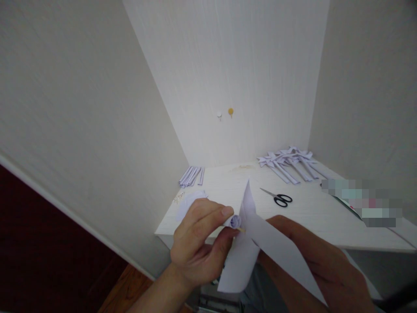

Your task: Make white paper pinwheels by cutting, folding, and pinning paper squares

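1. White desk (312, 213) set in a wall corner; all the work is held in the air just in front of its near edge.
2. On the desk: a pile of finished folded paper pieces (288, 163) back right, a bundle of paper strips (191, 176) back left, black-handled scissors (276, 198) in the middle.
3. White paper sheet (270, 243), creased, with flaps sticking up and down. Looks thin and light, bends easily, would crumple if squeezed; best held flat along a fold.
4. Right hand (325, 265) lies under the sheet, supporting it from below. Fingers mostly hidden, so I cannot tell how tight the grasp is.
5. Left hand (200, 243) pinches with thumb and forefinger at the sheet's centre.
6. Small rolled paper bud (235, 221) sits in that pinch, soft and crushable, on what looks like a thin stick tip; a light pinch near the base suits it.
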Tool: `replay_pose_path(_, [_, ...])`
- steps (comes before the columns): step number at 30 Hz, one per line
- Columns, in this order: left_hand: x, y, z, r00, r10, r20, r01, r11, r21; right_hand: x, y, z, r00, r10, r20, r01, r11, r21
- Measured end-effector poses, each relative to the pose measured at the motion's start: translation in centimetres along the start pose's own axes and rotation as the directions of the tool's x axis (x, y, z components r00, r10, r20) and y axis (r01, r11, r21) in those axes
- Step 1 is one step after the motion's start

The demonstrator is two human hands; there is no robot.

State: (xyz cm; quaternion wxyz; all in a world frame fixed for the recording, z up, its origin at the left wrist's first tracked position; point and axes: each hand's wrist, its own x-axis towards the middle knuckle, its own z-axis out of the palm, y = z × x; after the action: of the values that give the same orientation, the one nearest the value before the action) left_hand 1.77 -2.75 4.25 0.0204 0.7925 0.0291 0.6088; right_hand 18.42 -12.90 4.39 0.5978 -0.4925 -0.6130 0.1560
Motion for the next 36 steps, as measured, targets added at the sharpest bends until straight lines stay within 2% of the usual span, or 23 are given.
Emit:
replay_pose_path(8, [-0.3, 0.1, 0.1, 0.996, -0.088, -0.005, 0.088, 0.994, 0.063, 0.1, 0.3, 0.0, 0.998, 0.002, 0.057, -0.005, 0.999, 0.046])
replay_pose_path(13, [-0.5, 0.7, 0.2, 0.982, -0.189, -0.027, 0.19, 0.982, 0.022, -0.1, 0.5, -0.1, 0.999, 0.028, 0.029, -0.03, 0.997, 0.067])
replay_pose_path(17, [-0.8, 0.9, 0.3, 0.939, -0.343, -0.039, 0.337, 0.936, -0.106, 0.0, 0.3, -0.1, 1.0, 0.023, -0.007, -0.023, 0.999, 0.044])
replay_pose_path(22, [-0.4, 1.3, 0.3, 0.882, -0.47, 0.024, 0.462, 0.855, -0.237, 0.2, 0.0, -0.1, 0.999, 0.051, -0.004, -0.051, 0.997, 0.065])
replay_pose_path(28, [-0.3, 1.3, 0.2, 0.853, -0.519, 0.052, 0.512, 0.814, -0.276, -0.1, 0.0, -0.1, 0.998, 0.07, -0.009, -0.069, 0.994, 0.081])
replay_pose_path(36, [-0.6, 1.2, 0.1, 0.879, -0.477, 0.016, 0.469, 0.857, -0.214, 0.1, 0.3, 0.2, 0.998, 0.062, -0.018, -0.061, 0.997, 0.049])
